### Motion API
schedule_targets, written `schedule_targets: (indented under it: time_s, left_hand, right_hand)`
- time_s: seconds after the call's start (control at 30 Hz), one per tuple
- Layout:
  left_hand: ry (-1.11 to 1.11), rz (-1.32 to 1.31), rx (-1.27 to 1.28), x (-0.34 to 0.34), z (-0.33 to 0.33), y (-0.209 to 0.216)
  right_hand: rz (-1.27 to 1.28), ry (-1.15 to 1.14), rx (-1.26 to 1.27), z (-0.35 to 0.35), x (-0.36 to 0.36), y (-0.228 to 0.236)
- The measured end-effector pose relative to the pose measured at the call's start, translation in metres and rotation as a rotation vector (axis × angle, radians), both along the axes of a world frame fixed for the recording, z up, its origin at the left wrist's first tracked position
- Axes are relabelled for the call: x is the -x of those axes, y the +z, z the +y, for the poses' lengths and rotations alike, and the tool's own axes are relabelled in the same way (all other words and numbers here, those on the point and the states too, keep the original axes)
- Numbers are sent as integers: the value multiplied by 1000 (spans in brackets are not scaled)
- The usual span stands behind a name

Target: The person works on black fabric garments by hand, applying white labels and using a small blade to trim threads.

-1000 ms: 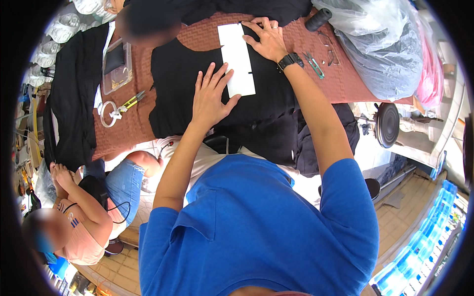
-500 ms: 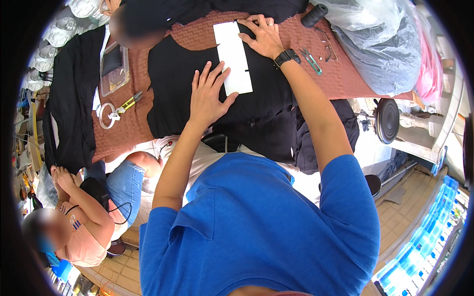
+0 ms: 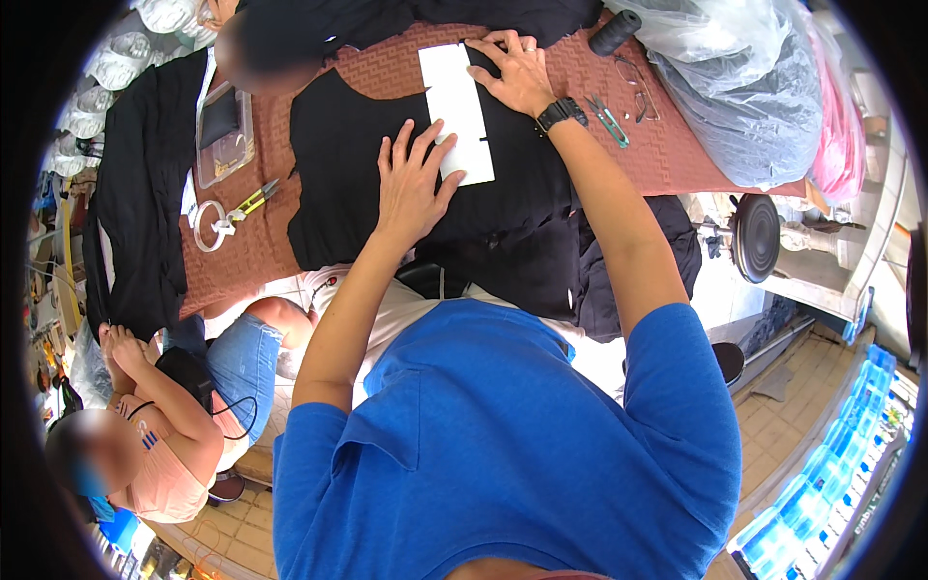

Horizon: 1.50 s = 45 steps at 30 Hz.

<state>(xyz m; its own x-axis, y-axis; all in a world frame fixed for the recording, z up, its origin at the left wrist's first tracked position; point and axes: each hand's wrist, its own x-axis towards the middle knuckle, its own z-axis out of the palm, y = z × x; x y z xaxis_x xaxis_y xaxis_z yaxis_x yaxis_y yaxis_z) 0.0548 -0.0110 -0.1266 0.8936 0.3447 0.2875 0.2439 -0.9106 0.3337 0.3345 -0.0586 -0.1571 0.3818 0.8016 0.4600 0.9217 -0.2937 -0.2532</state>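
At upper centre, a white, notched rectangular card (image 3: 457,111) is laid on flat black fabric (image 3: 348,164), apparently steadied against shifting by left hand (image 3: 411,187) and right hand (image 3: 520,79), both spread.

A white strip (image 3: 454,101) stands out against black cloth (image 3: 358,145) at 12 o'clock, over a rust-brown tablecloth (image 3: 242,275) in a repeating angular pattern. Teal snips (image 3: 615,130) show at 1 o'clock, a pink bag (image 3: 841,150) at 2, a plain blue shirt (image 3: 541,416) at 6 and yellow snips (image 3: 253,201) at 10.
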Motion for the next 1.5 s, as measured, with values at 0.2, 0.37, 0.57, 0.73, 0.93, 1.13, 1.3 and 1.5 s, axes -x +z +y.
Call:
schedule_targets:
  time_s: [0.2, 0.37, 0.57, 0.73, 0.93, 1.13, 1.3, 1.5]
  left_hand:
    - [26, 15, -83, 1, -1, -4]
    - [38, -42, -86, -2, -4, -2]
    - [57, -57, -34, -1, -5, -7]
    - [54, 28, -4, 2, -3, -6]
    - [-22, -251, 318, -17, -2, -57]
    - [22, -106, -136, -10, 1, -34]
    - [42, -54, -94, -3, 2, -27]
    - [20, -67, -41, -2, 1, -9]
  right_hand:
    - [11, 20, -40, 3, 2, 2]
    - [78, 48, -67, 2, -4, 8]
    - [34, 102, -231, 45, 26, 54]
    - [71, 749, -322, 156, 163, 110]
    - [27, 892, 73, 277, 276, 101]
    - [8, 820, 192, 315, 290, 68]
    - [16, 841, 310, 312, 298, 79]
    - [19, 836, 276, 311, 293, 80]
